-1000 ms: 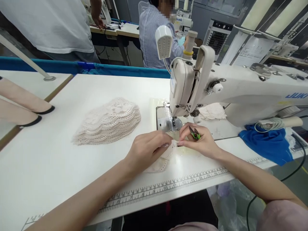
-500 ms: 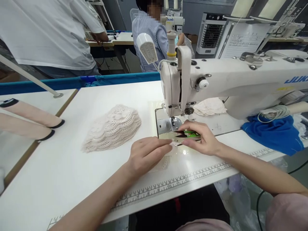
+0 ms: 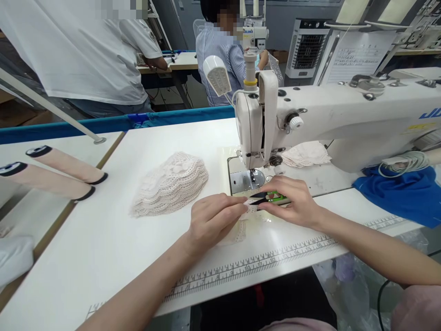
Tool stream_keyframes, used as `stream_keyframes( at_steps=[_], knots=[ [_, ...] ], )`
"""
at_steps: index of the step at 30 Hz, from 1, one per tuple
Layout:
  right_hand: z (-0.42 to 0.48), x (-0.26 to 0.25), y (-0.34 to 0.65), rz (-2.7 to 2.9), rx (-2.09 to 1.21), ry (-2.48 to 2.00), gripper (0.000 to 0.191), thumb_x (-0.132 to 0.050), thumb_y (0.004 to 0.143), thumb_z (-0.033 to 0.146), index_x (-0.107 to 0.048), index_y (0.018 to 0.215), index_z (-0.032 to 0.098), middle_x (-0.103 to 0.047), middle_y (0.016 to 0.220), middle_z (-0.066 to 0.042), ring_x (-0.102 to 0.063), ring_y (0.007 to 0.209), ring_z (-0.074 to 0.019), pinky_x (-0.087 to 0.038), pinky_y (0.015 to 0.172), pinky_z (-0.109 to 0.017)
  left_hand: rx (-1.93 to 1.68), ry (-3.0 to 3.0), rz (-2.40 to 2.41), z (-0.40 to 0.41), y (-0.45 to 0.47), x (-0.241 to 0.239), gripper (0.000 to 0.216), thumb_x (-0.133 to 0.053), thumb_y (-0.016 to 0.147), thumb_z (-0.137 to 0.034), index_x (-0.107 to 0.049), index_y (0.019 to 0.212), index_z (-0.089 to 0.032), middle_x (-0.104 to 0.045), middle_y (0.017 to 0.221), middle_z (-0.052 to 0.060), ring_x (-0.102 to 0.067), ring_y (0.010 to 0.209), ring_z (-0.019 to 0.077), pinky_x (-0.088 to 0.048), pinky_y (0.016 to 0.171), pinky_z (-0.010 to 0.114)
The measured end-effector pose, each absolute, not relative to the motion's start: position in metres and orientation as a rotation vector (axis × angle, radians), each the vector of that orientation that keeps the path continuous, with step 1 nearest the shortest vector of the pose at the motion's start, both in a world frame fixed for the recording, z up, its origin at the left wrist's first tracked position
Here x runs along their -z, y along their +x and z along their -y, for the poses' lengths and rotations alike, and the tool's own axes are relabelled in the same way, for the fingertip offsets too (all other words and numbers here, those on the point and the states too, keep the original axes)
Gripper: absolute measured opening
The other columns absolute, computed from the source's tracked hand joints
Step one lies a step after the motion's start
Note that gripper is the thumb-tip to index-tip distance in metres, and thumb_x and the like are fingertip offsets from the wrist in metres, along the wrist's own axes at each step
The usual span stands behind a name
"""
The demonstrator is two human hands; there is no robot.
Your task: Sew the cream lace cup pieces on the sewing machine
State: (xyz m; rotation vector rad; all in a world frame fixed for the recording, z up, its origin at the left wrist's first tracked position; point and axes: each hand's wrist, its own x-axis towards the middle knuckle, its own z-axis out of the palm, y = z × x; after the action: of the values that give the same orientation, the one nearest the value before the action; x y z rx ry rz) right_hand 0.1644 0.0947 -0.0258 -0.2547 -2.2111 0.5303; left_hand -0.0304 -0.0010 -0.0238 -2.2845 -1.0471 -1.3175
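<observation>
My left hand (image 3: 215, 218) pinches a small piece of white lace (image 3: 237, 232) in front of the sewing machine's needle plate (image 3: 243, 180). Part of the lace is hidden under that hand. In my right hand (image 3: 292, 202) are green-handled thread snips (image 3: 274, 196), their dark blades pointing left at the lace edge by my left fingertips. The blade tips look slightly apart. Both hands are close together, just below the presser foot (image 3: 254, 175) of the white sewing machine (image 3: 320, 108).
A stack of lace pieces (image 3: 172, 184) lies left of the machine, with more lace (image 3: 305, 154) behind the needle. Blue cloth (image 3: 401, 195) rests at right. Two thread cones (image 3: 48, 181) lie at left. A ruler scale (image 3: 262, 264) runs along the front edge. Two people are beyond the table.
The snips' blades have moved left onto the lace edge at my left fingertips. The whole view has shifted slightly, so the table appears further right.
</observation>
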Motion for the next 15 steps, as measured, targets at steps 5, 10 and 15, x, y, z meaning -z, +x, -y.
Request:
stream_keyframes(
  at_steps=[5,10,15],
  knots=[
    [-0.0943,0.0259,0.1646,2.208,-0.518,-0.262,0.020,-0.066,0.084,0.032,-0.062,0.096,0.017,-0.067,0.078,-0.003,-0.061,0.070,-0.0137,-0.050,0.058,-0.026,1.314,-2.297,1.044,0.0006,-0.0302,0.0243,0.014,-0.061,0.079,-0.002,-0.060,0.088,-0.013,-0.071,0.081,0.009,-0.059,0.060,0.0103,-0.047,0.052,0.021],
    [-0.0941,0.0250,0.1648,2.217,-0.524,-0.269,0.019,-0.067,0.084,0.031,-0.062,0.095,0.016,-0.067,0.078,-0.004,-0.061,0.070,-0.0137,-0.050,0.060,-0.026,1.331,-2.288,1.049,0.0008,-0.0298,0.0248,0.014,-0.061,0.080,-0.003,-0.060,0.089,-0.013,-0.071,0.082,0.009,-0.058,0.060,0.0102,-0.047,0.053,0.022],
    [-0.0936,0.0248,0.1644,2.217,-0.531,-0.268,0.018,-0.066,0.085,0.031,-0.062,0.095,0.016,-0.066,0.077,-0.003,-0.061,0.069,-0.0131,-0.050,0.059,-0.026,1.322,-2.280,1.072,0.0008,-0.0294,0.0252,0.013,-0.058,0.083,-0.005,-0.059,0.089,-0.015,-0.071,0.083,0.006,-0.060,0.061,0.0096,-0.047,0.053,0.021]
  ],
)
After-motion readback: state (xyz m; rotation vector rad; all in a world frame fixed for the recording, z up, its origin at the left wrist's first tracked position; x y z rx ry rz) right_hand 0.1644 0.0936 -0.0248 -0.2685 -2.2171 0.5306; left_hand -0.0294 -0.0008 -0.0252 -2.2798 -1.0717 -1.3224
